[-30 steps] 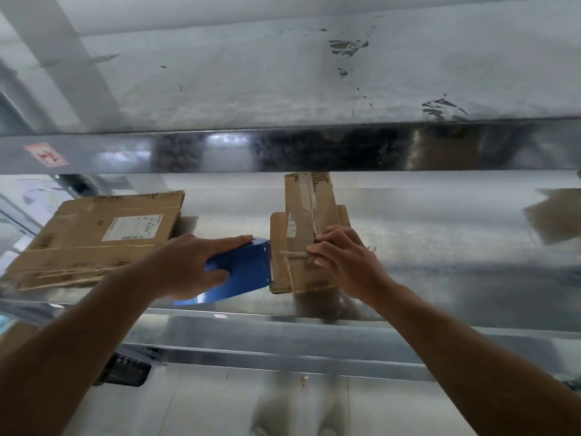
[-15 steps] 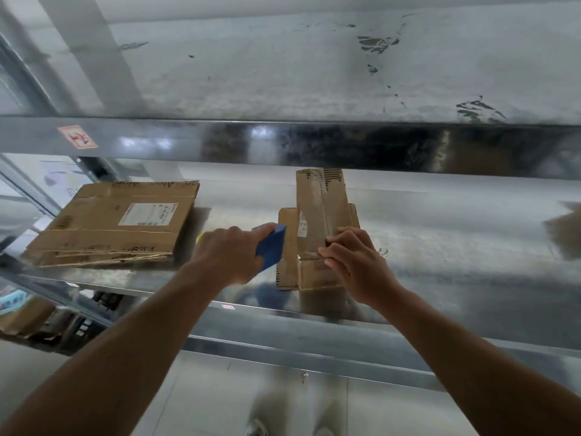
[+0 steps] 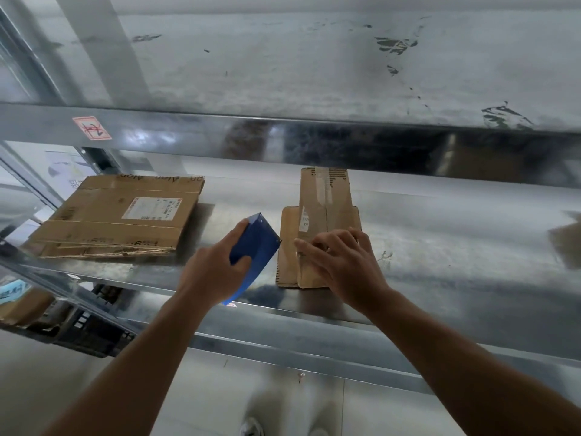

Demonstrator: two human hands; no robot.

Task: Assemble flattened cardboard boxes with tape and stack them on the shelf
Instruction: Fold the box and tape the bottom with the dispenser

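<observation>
1. A person's left hand [image 3: 210, 272] grips a blue tape dispenser [image 3: 257, 247], thumb curled across its face and forefinger laid along its upper edge. The serrated end points toward the far right.
2. The dispenser hangs just above the near edge of a steel shelf [image 3: 440, 247], its toothed corner just beside a small flattened cardboard box [image 3: 325, 209].
3. The right hand [image 3: 342, 262] lies over the near half of that box, fingers spread and lightly bent, tips pressing down on the cardboard.
4. The small box lies flat at mid-shelf, long side running near to far, with strips of clear tape and a torn label on its upper face.
5. Well to the left, a stack of larger flattened boxes [image 3: 116, 215] lies on the same shelf, a white shipping label [image 3: 151, 208] on the top sheet.
6. A shiny steel beam [image 3: 314, 143] crosses above, carrying a red-and-white sticker [image 3: 91, 128] at far left.
7. Below the shelf at left sits a black crate [image 3: 88, 328]; the person's shoes [image 3: 251, 427] show on the pale floor.
</observation>
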